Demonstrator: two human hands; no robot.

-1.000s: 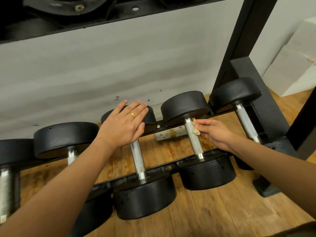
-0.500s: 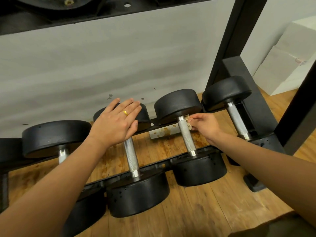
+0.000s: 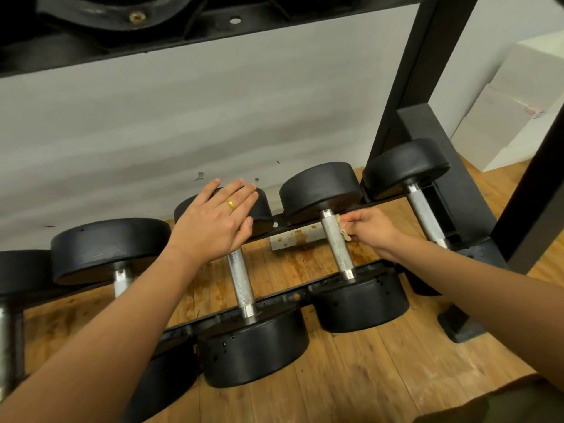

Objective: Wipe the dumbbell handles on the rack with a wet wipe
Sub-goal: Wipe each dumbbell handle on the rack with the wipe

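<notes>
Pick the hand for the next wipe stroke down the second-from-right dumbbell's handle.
Right, most likely. The right hand pinches the wet wipe against the top of that handle. The left hand lies flat on the neighbouring dumbbell's rear head and holds no wipe.

No text reads on the dumbbells (image 3: 320, 187) or rack (image 3: 396, 87); a box's (image 3: 500, 123) small mark seems too blurred.
</notes>
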